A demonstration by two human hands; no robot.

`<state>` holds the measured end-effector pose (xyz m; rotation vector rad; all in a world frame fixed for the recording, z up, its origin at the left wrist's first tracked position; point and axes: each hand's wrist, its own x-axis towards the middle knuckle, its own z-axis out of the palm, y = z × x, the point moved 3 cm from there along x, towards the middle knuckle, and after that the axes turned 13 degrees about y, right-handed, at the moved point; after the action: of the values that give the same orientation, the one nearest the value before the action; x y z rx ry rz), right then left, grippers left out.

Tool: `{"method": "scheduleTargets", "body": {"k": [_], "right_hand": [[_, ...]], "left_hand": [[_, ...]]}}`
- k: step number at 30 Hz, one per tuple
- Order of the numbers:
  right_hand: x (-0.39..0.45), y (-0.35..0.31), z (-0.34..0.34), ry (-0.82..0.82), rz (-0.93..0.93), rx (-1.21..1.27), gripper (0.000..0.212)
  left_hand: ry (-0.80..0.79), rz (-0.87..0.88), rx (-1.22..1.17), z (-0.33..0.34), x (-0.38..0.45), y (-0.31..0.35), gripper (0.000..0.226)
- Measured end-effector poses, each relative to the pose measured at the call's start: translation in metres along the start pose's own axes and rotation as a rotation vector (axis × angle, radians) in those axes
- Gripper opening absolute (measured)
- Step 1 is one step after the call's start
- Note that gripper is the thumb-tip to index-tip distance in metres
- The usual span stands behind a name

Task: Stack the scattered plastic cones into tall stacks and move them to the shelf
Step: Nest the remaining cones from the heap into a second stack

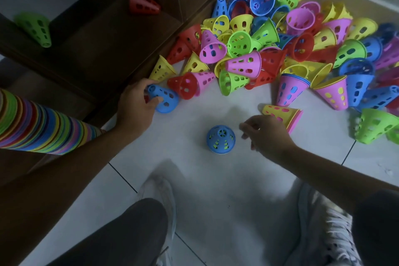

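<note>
At far left, tall multicoloured stack (43, 129) lies along the left forearm. Left hand (136, 103) grasps blue cone (165, 98), lying on its side, narrow tip toward the palm, rim right. Upright blue cone (220, 139) stands just left of right hand (267, 134), fingers loosely curled, holding nothing. Scattered pile (280, 45) beyond; shelf (90, 34) upper left.

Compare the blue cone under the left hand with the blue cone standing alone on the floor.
The held cone lies on its side; the lone cone stands upright. The left hand grips the first; the right hand hovers beside the second. Yellow-green shows through the second's holes. Both are blue, perforated.
</note>
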<state>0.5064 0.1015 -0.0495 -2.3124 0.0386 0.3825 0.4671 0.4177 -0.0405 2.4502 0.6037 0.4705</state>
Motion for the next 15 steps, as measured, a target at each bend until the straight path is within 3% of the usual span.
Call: {"method": "scheduleTargets", "body": {"k": [7,12,15], "right_hand": [[0.045,-0.03,-0.029,0.12,0.006,0.169,0.012],[0.075,-0.039,-0.047,0.179,0.02,0.185,0.036],[0.088,-0.037,-0.051,0.148,0.054,0.115,0.037]], "left_hand": [[0.13,-0.113,-0.257,-0.022,-0.027,0.033,0.052],[0.107,-0.103,-0.385,-0.032,-0.041,0.065,0.046],[0.052,-0.069,-0.437,-0.032,-0.049,0.079,0.049]]}}
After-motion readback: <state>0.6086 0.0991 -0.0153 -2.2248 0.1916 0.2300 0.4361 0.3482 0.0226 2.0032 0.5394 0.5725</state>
